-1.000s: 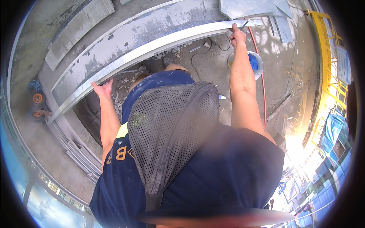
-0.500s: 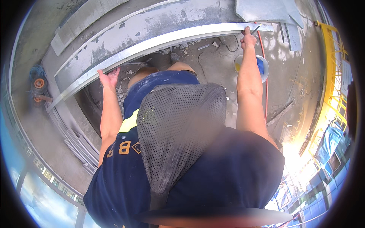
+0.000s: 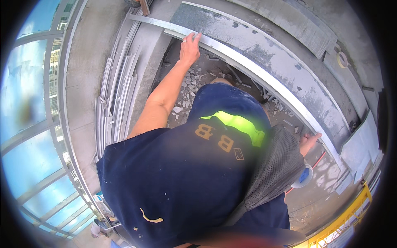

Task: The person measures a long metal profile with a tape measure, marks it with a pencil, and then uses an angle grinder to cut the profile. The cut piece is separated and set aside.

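Note:
A long, light metal profile [image 3: 264, 75] stretches across in front of me, from the upper left to the lower right. Near its left part, my left hand [image 3: 190, 50] has its fingers bent over the near edge. My right hand [image 3: 307, 143] holds the same profile close to its right end; my mesh-covered front hides part of this hand. Just beyond the profile lies a long grey panel [image 3: 264, 45] with a worn, patchy surface. Whether the right hand also holds a thin tool cannot be made out.
Broken rubble [image 3: 188, 89] covers the floor by my legs. Several metal profiles [image 3: 120, 89] lie stacked at left. At right are a bucket [image 3: 305, 175] with something blue inside, grey sheets [image 3: 362, 144] and a yellow railing [image 3: 347, 221]. A tape roll [image 3: 342, 60] lies farther back.
My view has swung toward the left end of the profile. The left hand went from palm-up against the near edge to fingers over it. The dark thin tool by the right hand no longer shows.

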`<state>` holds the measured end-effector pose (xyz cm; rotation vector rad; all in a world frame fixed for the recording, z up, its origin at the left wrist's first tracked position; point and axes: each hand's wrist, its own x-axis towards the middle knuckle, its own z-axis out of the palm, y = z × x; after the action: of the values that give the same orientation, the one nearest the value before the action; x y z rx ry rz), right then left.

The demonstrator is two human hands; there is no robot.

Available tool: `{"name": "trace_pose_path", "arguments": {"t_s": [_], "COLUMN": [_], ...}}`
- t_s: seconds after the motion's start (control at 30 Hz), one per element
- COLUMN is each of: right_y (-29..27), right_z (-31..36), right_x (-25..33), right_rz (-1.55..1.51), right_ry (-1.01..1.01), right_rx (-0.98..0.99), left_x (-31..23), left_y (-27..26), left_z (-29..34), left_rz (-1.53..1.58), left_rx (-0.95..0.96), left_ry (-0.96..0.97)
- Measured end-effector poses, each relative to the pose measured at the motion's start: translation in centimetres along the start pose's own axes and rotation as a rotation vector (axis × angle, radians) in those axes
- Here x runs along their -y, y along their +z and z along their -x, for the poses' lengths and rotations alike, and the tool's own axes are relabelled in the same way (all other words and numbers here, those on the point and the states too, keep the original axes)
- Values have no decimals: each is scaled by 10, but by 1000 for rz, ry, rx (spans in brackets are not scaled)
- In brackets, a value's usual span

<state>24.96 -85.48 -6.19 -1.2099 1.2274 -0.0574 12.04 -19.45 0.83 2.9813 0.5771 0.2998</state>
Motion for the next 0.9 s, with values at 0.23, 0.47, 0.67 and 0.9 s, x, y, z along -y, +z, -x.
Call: {"name": "trace_pose_path", "arguments": {"t_s": [0.23,0.47,0.67,0.9], "right_y": [90,93,97,96], "right_z": [99,174,171,165], "right_x": [-57,-51,-54,-56], "right_rz": [49,136,124,103], "right_ry": [-12,-61,-58,-56], "right_rx": [4,69,34,6], "left_x": [36,47,53,55], "left_y": [-4,6,9,6], "left_z": [-45,-58,-56,-56], "left_rz": [-64,-3,30,43], "left_rx": [254,372,313,350], "left_ry": [350,386,414,433]}}
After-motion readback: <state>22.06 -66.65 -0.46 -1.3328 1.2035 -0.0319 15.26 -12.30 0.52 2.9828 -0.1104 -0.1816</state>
